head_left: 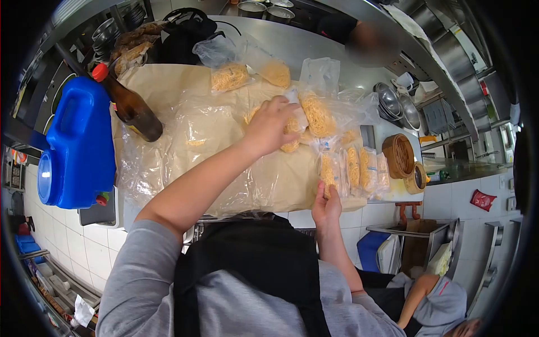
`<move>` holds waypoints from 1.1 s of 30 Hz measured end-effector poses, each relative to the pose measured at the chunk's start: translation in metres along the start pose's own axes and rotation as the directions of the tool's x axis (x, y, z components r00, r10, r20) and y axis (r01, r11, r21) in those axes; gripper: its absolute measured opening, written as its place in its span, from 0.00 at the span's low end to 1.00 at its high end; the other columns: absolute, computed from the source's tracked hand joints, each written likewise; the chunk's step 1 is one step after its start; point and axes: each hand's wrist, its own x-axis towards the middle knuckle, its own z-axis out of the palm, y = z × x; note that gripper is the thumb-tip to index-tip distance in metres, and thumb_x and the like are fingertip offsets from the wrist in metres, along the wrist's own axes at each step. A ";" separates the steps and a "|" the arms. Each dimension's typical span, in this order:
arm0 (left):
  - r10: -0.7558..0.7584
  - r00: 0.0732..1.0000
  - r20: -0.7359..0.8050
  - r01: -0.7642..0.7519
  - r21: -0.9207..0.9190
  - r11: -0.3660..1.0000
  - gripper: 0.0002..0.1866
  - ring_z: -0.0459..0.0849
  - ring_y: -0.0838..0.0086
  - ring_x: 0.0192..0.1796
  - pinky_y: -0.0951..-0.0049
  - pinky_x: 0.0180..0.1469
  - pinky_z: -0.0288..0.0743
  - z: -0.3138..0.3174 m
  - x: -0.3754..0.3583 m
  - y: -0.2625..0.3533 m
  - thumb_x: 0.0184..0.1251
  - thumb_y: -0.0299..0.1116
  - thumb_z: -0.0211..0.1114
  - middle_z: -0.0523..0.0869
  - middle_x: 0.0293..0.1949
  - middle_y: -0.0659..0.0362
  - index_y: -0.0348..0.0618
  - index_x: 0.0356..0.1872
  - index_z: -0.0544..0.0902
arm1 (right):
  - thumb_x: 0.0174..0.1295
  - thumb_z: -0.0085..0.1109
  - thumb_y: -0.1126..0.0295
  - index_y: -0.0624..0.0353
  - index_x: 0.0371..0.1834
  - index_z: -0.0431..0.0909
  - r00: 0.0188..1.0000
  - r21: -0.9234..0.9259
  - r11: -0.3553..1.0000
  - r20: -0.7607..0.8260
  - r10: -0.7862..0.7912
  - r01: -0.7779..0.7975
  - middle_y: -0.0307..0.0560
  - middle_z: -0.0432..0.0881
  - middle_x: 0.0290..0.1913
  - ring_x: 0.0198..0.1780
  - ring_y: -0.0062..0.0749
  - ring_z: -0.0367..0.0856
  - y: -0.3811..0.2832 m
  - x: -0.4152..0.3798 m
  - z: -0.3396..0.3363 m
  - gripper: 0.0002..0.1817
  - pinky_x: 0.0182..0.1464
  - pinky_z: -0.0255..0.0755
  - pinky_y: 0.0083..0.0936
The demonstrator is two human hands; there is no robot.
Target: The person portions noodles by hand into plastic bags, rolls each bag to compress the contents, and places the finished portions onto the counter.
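My left hand (pixel 268 128) reaches over the middle of the paper-covered table, thumb and fingers curved around a clear bag of noodles (pixel 291 124). Part of that bag is hidden beneath the hand. Close to the table's front edge, my right hand (pixel 327 203) grips the lower end of a slim bag of noodles (pixel 329 168). This bag is at the left end of a row of similar packs (pixel 353 167). A fuller noodle bag (pixel 318 115) lies just right of my left hand. Two more, a left one (pixel 230 77) and a right one (pixel 275 73), lie farther back.
A blue plastic jug (pixel 78 143) and a brown bottle with a red cap (pixel 135 108) stand at the left. Clear plastic (pixel 196 132) spreads over the brown paper. Bamboo steamers (pixel 398 156) and metal bowls (pixel 388 101) sit at the right. Another person (pixel 441 300) is at lower right.
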 end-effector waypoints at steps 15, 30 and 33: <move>-0.365 0.857 0.363 0.513 -0.651 0.559 0.09 0.85 0.72 0.44 0.71 0.48 0.77 -0.015 -0.011 -0.041 0.67 0.29 0.66 0.87 0.42 0.56 0.43 0.46 0.84 | 0.72 0.59 0.70 0.56 0.67 0.68 0.901 -0.572 0.820 0.348 0.257 -0.013 0.44 0.77 0.55 0.50 0.31 0.78 -0.057 -0.066 0.012 0.22 0.46 0.74 0.25; 0.165 0.984 0.066 -0.133 -0.347 0.928 0.21 0.80 0.60 0.56 0.60 0.59 0.73 -0.083 -0.067 -0.001 0.55 0.37 0.77 0.82 0.54 0.56 0.51 0.51 0.84 | 0.67 0.65 0.70 0.63 0.49 0.80 0.451 -0.481 0.025 0.837 0.310 0.876 0.43 0.85 0.40 0.39 0.25 0.82 -0.030 -0.042 0.174 0.11 0.43 0.75 0.23; 0.272 0.949 0.159 -0.211 -0.319 0.924 0.23 0.82 0.61 0.53 0.59 0.56 0.74 -0.057 -0.086 0.029 0.54 0.38 0.76 0.83 0.49 0.59 0.53 0.53 0.83 | 0.67 0.65 0.69 0.63 0.47 0.80 0.564 -0.513 -0.267 0.601 0.566 0.815 0.42 0.84 0.38 0.37 0.23 0.81 -0.053 -0.030 0.125 0.11 0.42 0.75 0.22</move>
